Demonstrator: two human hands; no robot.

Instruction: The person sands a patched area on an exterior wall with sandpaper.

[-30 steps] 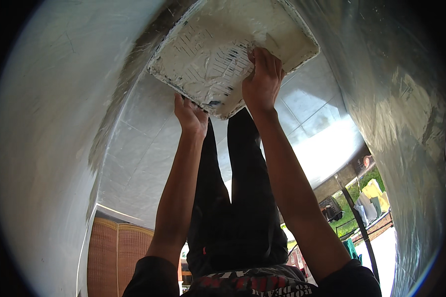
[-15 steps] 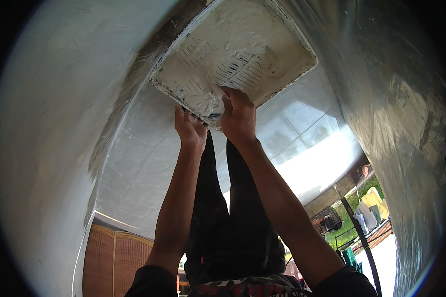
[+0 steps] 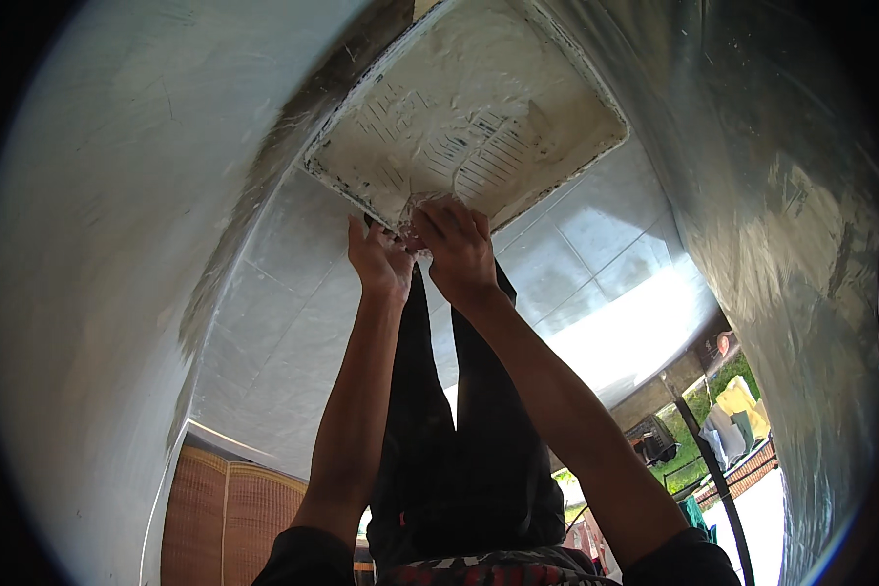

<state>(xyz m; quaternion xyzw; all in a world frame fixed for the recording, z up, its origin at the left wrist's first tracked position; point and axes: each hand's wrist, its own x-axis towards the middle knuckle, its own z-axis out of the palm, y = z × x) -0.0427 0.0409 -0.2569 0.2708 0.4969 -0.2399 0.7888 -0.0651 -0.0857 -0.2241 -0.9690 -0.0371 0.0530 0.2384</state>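
Note:
A rectangular paint tray (image 3: 547, 107), smeared with off-white paint and marked with rows of ridges, lies beyond my hands at the top of the view. My right hand (image 3: 459, 256) is closed over its near corner, fingers bunched on a crinkled, paint-coated film (image 3: 418, 207) that looks thin and partly see-through. My left hand (image 3: 381, 264) is at the near left edge of the tray, its fingers curled up against the rim and partly hidden behind it. The two hands are close together, almost touching.
A pale smooth wall (image 3: 98, 244) rises on the left. Clear plastic sheeting (image 3: 781, 244) hangs on the right. Below are grey floor tiles (image 3: 283, 283) and my dark-trousered legs (image 3: 459, 469). A brown woven panel (image 3: 225, 518) stands behind at lower left; cloths (image 3: 737, 415) hang outside.
My right hand has moved left and slightly toward me, drawing the film over the tray's near corner. My left hand stays at the rim. The tray has shifted slightly right in view.

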